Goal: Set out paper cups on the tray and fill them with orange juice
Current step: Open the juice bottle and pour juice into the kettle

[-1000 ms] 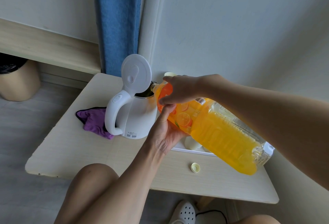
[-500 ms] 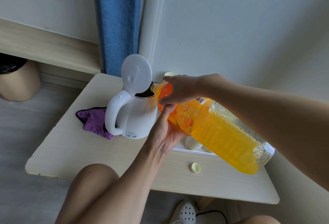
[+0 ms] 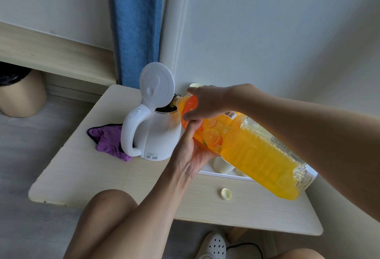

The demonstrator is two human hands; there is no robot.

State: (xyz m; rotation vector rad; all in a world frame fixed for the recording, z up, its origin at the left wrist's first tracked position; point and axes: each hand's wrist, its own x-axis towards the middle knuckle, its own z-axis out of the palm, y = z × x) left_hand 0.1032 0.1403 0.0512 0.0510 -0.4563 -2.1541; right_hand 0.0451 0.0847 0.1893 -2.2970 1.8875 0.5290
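Head view: both hands are on the bottle (image 3: 246, 151), which is tilted hard with its mouth right at the open top of the kettle (image 3: 158, 135). The juice is pooled toward the neck, with an air pocket at the base end.

The right hand (image 3: 205, 102) is clamped over the shoulder from above, fingers curled round the orange label. The left hand (image 3: 191, 156) cups the bottle from below, thumb up against the label.

The kettle lid (image 3: 156, 86) is flipped upright. Under the bottle's belly the tray (image 3: 216, 173) lies on the table (image 3: 102, 172), with 2 white cups (image 3: 223, 165) partly showing on it. Whether they hold juice is hidden.

Another cup rim (image 3: 195, 85) peeks out behind the right hand. The cap (image 3: 225, 194) lies on the table just in front of the tray. A purple cloth (image 3: 109, 141) sits beside the kettle's handle.
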